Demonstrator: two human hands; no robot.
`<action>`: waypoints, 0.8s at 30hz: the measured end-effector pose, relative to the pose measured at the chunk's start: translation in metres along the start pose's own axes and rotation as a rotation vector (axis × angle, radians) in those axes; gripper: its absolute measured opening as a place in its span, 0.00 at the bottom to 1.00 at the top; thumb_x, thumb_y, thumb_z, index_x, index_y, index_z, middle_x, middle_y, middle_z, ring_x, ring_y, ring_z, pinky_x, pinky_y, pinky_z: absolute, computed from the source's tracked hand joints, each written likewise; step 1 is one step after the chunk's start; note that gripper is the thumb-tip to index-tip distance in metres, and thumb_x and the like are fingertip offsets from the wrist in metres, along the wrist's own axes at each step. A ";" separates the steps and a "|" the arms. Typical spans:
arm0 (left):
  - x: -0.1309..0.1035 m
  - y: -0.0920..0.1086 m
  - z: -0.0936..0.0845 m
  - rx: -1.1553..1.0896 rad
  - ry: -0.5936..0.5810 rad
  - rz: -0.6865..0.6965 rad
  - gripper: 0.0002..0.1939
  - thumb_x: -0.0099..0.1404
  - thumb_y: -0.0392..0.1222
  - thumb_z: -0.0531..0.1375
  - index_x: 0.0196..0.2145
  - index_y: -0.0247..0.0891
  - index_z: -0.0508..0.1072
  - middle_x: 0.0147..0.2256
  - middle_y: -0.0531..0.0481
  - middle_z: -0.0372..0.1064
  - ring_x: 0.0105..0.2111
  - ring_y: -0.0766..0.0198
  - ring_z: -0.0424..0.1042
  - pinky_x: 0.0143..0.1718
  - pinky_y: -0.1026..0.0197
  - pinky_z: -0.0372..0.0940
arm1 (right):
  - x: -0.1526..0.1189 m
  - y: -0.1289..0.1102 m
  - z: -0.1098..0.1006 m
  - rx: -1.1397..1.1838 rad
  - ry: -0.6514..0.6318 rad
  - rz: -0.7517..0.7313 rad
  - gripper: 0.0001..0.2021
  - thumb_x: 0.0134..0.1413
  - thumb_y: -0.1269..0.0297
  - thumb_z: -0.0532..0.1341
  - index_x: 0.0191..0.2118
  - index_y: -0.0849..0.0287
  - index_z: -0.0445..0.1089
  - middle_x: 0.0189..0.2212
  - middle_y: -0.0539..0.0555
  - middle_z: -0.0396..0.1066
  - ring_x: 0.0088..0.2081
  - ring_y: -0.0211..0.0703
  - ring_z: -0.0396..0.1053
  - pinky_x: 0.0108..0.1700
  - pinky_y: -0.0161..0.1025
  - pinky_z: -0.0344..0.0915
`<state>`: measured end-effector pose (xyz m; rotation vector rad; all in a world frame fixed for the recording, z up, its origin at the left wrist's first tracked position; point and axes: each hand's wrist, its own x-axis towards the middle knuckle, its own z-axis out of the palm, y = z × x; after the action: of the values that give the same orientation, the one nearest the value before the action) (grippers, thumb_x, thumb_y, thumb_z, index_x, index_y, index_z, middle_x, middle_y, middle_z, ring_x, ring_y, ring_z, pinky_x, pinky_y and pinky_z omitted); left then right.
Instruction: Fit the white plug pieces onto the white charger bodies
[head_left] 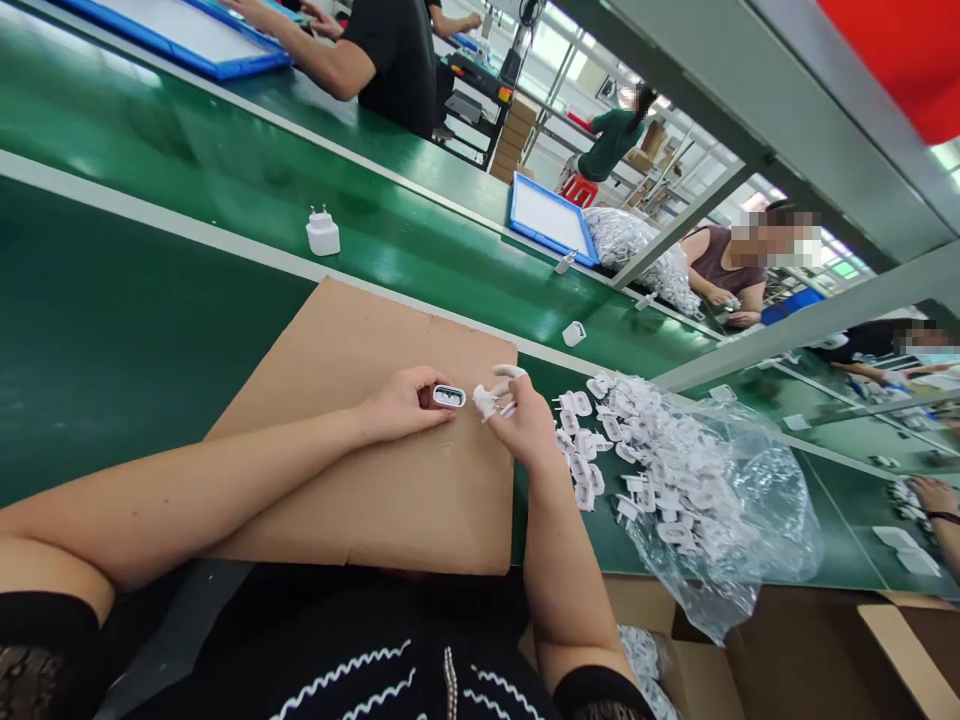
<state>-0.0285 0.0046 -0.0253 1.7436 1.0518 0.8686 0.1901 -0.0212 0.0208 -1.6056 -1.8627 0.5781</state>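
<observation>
Gaping open, the oval casing (449, 397) looks white.

This was a factory assembly floor: several workers (724, 262) were busy along long green benches (112, 300), amid a heap of white plug casings (667, 470), blue-rimmed trays (555, 246), overhead metal framing (712, 90) and, farther back, stacked cartons (514, 140)

Gripping with left hand (407, 404) and half-curling right hand (529, 420) just beside it, with bare forearms (259, 470) stretched behind both.
</observation>
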 end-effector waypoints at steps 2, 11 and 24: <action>0.000 0.001 -0.001 0.002 -0.002 -0.006 0.20 0.55 0.52 0.68 0.41 0.38 0.77 0.32 0.50 0.72 0.29 0.63 0.67 0.30 0.61 0.63 | -0.001 0.001 0.000 -0.125 -0.074 -0.003 0.18 0.50 0.63 0.64 0.49 0.54 0.73 0.36 0.50 0.76 0.32 0.41 0.70 0.34 0.37 0.62; 0.001 -0.003 0.001 -0.033 -0.033 -0.004 0.21 0.53 0.54 0.69 0.41 0.40 0.79 0.29 0.52 0.71 0.27 0.63 0.66 0.29 0.62 0.62 | -0.003 -0.011 0.009 0.003 0.163 -0.180 0.16 0.57 0.67 0.58 0.50 0.57 0.75 0.42 0.55 0.74 0.39 0.42 0.72 0.39 0.37 0.67; 0.000 -0.004 0.001 -0.034 -0.050 -0.001 0.22 0.56 0.56 0.67 0.44 0.41 0.77 0.28 0.52 0.71 0.27 0.62 0.67 0.28 0.61 0.61 | -0.014 -0.042 0.014 -0.491 -0.088 -0.274 0.19 0.56 0.70 0.55 0.52 0.55 0.72 0.41 0.55 0.71 0.33 0.44 0.69 0.29 0.37 0.56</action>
<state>-0.0292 0.0055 -0.0296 1.7281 0.9995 0.8334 0.1515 -0.0415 0.0369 -1.5869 -2.3719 0.0703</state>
